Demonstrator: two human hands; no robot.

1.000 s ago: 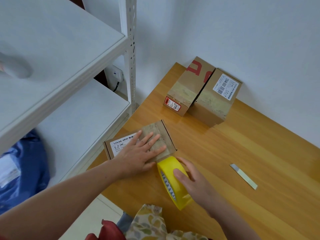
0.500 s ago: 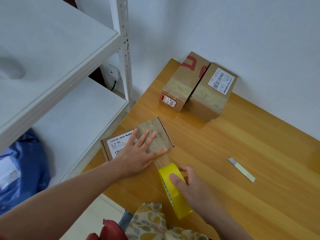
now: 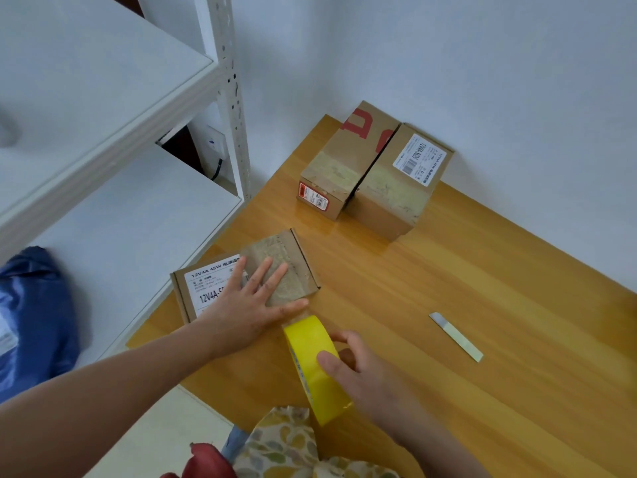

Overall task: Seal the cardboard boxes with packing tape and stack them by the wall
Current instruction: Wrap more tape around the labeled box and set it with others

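**Cardboard box pinned flat, tape roll drawn up to its edge**

Cardboard boxes on the wooden table number three. The flat cardboard box, with a white printed label on its lid, lies toward the table's 9 o'clock edge, directly under the left hand. That hand lies palm down on the lid with its fingers straight and spread, pointing toward 1 o'clock, and the thumb stretched along the box's near edge. It presses on the box and curls round nothing.

At 5 o'clock from the box, just beside its near corner, the single yellow tape roll stands on edge. A short strip of tape runs from the roll up to the box at the left thumb. The right hand grips the roll: the thumb lies on the outer yellow band and the fingers curl round from the far side.

The other two boxes stand side by side and touching at 1 o'clock from the flat one, against the white wall: the red-printed box on the left, the barcode-labelled box on the right. Both carry tape across their tops.

One slim metal blade lies at 3 o'clock from the roll, well apart from both hands. White shelving fills the 9 to 11 o'clock side.
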